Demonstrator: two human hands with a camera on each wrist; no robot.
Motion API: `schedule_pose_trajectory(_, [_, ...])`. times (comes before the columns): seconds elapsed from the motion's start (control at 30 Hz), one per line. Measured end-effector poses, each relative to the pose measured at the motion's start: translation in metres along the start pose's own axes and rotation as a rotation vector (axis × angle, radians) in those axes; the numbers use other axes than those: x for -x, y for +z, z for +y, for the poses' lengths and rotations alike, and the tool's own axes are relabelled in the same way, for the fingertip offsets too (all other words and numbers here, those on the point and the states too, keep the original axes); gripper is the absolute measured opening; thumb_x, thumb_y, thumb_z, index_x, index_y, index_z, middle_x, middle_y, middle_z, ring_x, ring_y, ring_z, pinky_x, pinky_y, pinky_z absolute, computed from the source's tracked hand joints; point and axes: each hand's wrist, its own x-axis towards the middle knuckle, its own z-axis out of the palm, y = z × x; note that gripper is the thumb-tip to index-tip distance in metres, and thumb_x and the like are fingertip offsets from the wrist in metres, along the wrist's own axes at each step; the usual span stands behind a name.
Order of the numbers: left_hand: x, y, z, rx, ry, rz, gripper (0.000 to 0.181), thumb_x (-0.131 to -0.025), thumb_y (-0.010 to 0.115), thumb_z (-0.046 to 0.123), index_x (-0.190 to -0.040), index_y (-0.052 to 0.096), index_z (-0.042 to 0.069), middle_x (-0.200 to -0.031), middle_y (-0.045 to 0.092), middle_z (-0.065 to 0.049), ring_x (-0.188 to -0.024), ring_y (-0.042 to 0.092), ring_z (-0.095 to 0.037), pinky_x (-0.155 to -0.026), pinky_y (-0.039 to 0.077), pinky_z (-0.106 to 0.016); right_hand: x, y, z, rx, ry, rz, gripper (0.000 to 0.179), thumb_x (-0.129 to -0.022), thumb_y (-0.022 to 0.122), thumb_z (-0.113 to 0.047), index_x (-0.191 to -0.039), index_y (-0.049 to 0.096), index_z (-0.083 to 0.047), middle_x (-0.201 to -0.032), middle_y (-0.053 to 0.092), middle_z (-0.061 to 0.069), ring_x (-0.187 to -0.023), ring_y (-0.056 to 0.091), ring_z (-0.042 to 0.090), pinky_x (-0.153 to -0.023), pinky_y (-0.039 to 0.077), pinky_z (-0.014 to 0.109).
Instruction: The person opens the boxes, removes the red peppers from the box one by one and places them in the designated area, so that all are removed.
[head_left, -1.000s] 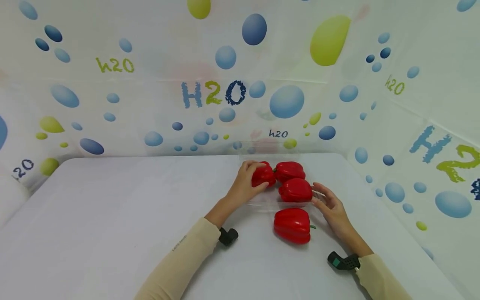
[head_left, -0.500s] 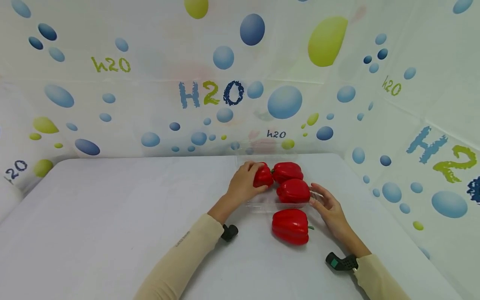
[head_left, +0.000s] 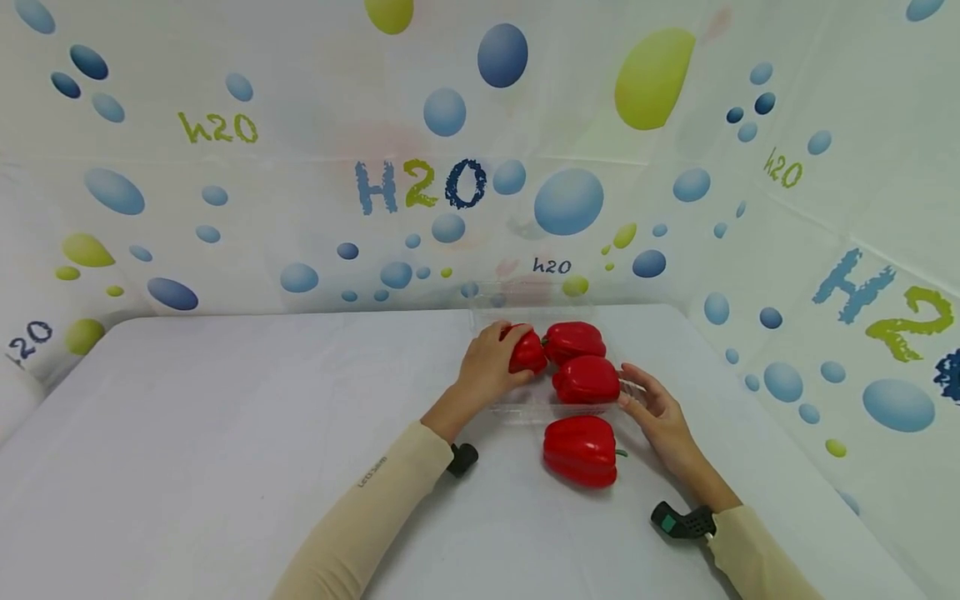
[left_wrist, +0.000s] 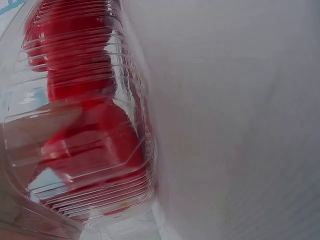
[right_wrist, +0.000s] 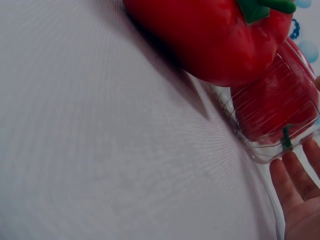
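A clear plastic container [head_left: 525,410] holds three red bell peppers. My left hand [head_left: 489,362] reaches into its left side and grips the left bell pepper [head_left: 528,353], thumb toward me and fingers over the far side. Beside that lie the back bell pepper [head_left: 574,340] and the front right bell pepper [head_left: 587,380]. At the container's right end, my right hand [head_left: 662,414] rests its fingertips against the wall; the right wrist view shows those fingers [right_wrist: 298,175] fairly straight. A fourth bell pepper [head_left: 581,451] lies on the table in front, its green stem [right_wrist: 276,6] pointing right.
The container's raised clear lid [head_left: 534,296] stands at the back, near the patterned wall sheet [head_left: 322,217]. A white cloth covers the table [head_left: 225,450]. Dark wrist cameras are strapped to both wrists, the right camera [head_left: 681,521] low over the cloth.
The left hand has shifted slightly right with the bell pepper it grips, bringing it closer to the other peppers. The right hand stays at the container's end. The head view has turned slightly.
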Motion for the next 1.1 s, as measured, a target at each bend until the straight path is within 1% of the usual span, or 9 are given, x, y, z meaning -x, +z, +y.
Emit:
schedule_pose_trajectory(0.17, [0.0005, -0.0009, 0.0002, 0.016, 0.011, 0.019, 0.067, -0.085, 0.076, 0.026, -0.144, 0.044, 0.019, -0.138, 0.043, -0.014, -0.127, 0.042, -0.03, -0.104, 0.043, -0.044, -0.001, -0.0004, -0.0002, -0.003, -0.008, 0.0, 0.06, -0.099, 0.057, -0.016, -0.151, 0.029, -0.004, -0.148, 0.039, 0.013, -0.123, 0.049, 0.003, -0.093, 0.047, 0.018])
schedule_pose_trajectory(0.43, [0.0014, 0.0001, -0.0004, 0.043, 0.01, 0.031, 0.065, -0.084, 0.077, 0.027, -0.141, 0.047, 0.018, -0.132, 0.045, -0.014, -0.122, 0.044, -0.029, -0.1, 0.046, -0.043, -0.0004, 0.0, 0.0015, -0.001, -0.006, 0.007, 0.059, -0.099, 0.057, -0.016, -0.151, 0.031, -0.006, -0.147, 0.04, 0.011, -0.122, 0.05, 0.002, -0.093, 0.048, 0.018])
schedule_pose_trajectory(0.6, [0.002, 0.0007, -0.0008, 0.05, 0.013, 0.04, 0.064, -0.083, 0.078, 0.027, -0.139, 0.048, 0.017, -0.131, 0.045, -0.014, -0.122, 0.045, -0.029, -0.098, 0.048, -0.044, -0.0004, 0.0, 0.0033, -0.01, -0.011, 0.005, 0.059, -0.099, 0.057, -0.015, -0.15, 0.031, -0.005, -0.147, 0.041, 0.009, -0.122, 0.05, 0.001, -0.093, 0.048, 0.018])
schedule_pose_trajectory(0.77, [0.0022, 0.0014, -0.0017, 0.051, 0.01, 0.047, 0.065, -0.082, 0.079, 0.028, -0.138, 0.049, 0.017, -0.131, 0.045, -0.013, -0.122, 0.045, -0.029, -0.096, 0.049, -0.043, -0.0002, 0.0009, 0.0029, -0.017, -0.011, 0.002, 0.06, -0.099, 0.057, -0.015, -0.15, 0.029, -0.002, -0.146, 0.041, 0.008, -0.122, 0.05, 0.001, -0.093, 0.048, 0.018])
schedule_pose_trajectory(1.1, [0.002, 0.0035, -0.0028, 0.07, 0.007, 0.071, 0.066, -0.079, 0.08, 0.028, -0.136, 0.05, 0.016, -0.127, 0.047, -0.013, -0.119, 0.046, -0.028, -0.094, 0.051, -0.043, -0.0006, 0.001, 0.0019, 0.008, -0.008, 0.007, 0.061, -0.098, 0.058, -0.016, -0.15, 0.028, -0.002, -0.147, 0.04, 0.012, -0.123, 0.048, 0.0, -0.093, 0.047, 0.018])
